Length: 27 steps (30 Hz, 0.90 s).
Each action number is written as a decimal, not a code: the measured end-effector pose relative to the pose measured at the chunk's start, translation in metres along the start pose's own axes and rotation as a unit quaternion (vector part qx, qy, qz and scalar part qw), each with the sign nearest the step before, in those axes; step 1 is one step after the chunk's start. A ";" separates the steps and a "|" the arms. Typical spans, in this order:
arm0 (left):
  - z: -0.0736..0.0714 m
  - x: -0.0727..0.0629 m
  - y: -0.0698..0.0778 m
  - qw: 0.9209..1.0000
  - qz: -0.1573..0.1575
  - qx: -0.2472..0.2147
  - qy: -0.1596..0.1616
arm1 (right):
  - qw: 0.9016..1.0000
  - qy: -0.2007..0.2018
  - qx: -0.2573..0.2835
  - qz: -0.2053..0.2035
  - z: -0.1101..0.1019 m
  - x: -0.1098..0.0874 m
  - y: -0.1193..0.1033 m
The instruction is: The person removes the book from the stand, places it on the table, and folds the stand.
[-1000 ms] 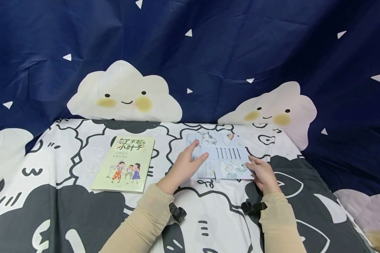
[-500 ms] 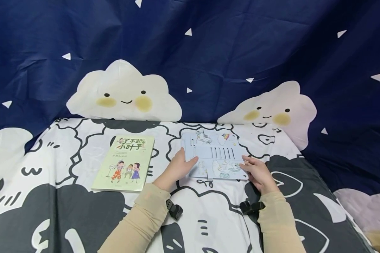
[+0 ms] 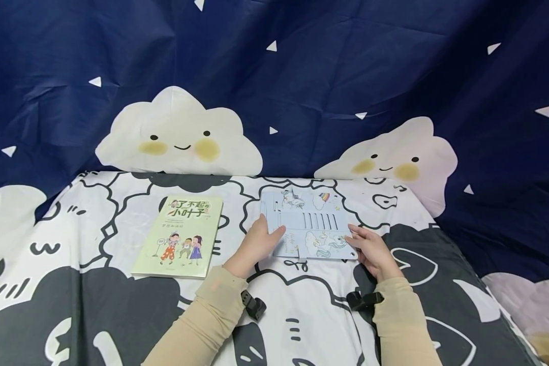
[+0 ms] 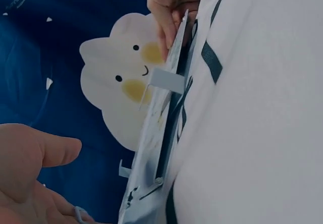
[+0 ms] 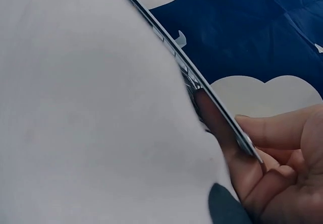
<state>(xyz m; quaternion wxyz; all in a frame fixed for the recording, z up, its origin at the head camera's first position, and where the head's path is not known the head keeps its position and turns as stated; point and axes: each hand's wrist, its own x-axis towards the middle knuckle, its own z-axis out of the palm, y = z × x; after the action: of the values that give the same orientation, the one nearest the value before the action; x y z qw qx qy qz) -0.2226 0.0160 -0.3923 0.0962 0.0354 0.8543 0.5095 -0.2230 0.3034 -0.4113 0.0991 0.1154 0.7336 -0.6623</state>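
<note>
A light blue book stand (image 3: pixel 320 223) with unicorn prints and a row of slots lies folded flat on the bedding in the head view. My right hand (image 3: pixel 372 250) pinches its right edge; the right wrist view shows the thumb (image 5: pixel 270 130) on top and a finger (image 5: pixel 217 118) underneath. At the stand's left edge is my left hand (image 3: pixel 255 244), its thumb extended. In the left wrist view that thumb (image 4: pixel 60 151) stands apart from the stand, while the fingertips run out of frame. Small metal clips (image 4: pixel 168 80) stick out from the stand.
A pale green book (image 3: pixel 180 238) with cartoon children on its cover lies flat left of my hands. Sheep-patterned bedding (image 3: pixel 302 315) covers the surface. Behind it hangs a dark blue curtain (image 3: pixel 302 66) with clouds. Each wrist wears a black camera (image 3: pixel 365 300).
The book stand has shifted slightly left with my right hand. My left hand has drawn back to the stand's left edge. Almost nothing has moved in the last half second.
</note>
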 end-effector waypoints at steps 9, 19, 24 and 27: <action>0.001 -0.005 0.007 0.999 -0.002 0.046 0.005 | 1.000 0.001 0.006 0.002 -0.001 0.000 0.001; 0.003 -0.010 0.013 0.996 0.000 0.086 0.011 | 1.000 0.013 -0.001 -0.002 -0.001 -0.002 0.002; 0.000 -0.010 0.013 0.992 0.012 0.123 0.002 | 1.000 0.015 -0.002 0.001 -0.002 -0.002 0.003; -0.002 -0.009 0.011 0.989 0.026 0.147 -0.007 | 1.000 0.016 -0.002 0.005 -0.003 -0.001 0.003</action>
<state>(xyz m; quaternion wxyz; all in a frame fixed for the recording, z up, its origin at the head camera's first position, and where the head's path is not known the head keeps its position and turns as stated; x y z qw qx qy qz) -0.2144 0.0182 -0.3808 0.0831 0.0750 0.9181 0.3802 -0.2209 0.3063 -0.4135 0.0909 0.1301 0.7361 -0.6580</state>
